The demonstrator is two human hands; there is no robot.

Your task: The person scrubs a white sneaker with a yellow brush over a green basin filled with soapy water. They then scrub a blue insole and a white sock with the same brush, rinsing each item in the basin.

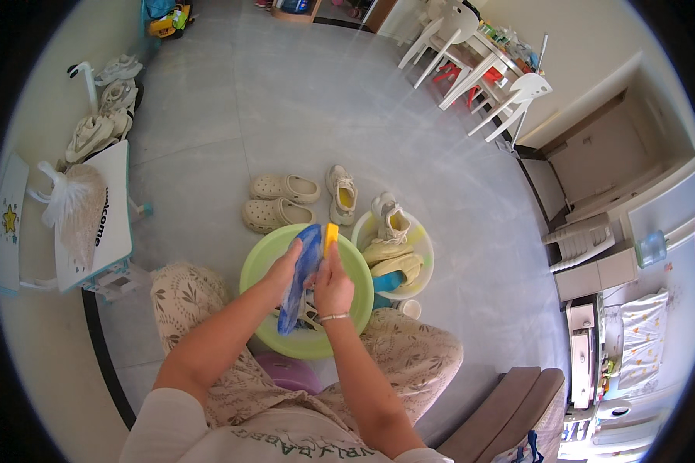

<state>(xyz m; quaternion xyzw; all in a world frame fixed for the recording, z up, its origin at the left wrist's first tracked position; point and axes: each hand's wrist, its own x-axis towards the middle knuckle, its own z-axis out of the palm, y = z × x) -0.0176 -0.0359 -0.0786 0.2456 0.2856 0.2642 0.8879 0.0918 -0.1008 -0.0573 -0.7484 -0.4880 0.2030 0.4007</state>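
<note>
My left hand [282, 273] grips a wet blue shoe [301, 283], its long sole side tilted over the light-green basin [256, 260]. In my right hand [333, 287] is a yellow-backed scrub brush [331, 234], pressed along or close to the shoe's right side; its bristles are mostly hidden. Below the hands, a black-and-white item [309, 312] lies partly visible in the basin. To the right stands a second, pale basin [429, 260] holding a white sneaker [395, 223], beige footwear [402, 267] and something blue [388, 281].
Beige clogs [284, 213] and a single sneaker [342, 195] sit beyond the basin. A white cup [409, 309] is by my right knee. At left, a small white table [116, 214] bears a plastic bag [81, 214]. Underneath me is a purple stool [288, 373]; a brown sofa [498, 411] stands lower right.
</note>
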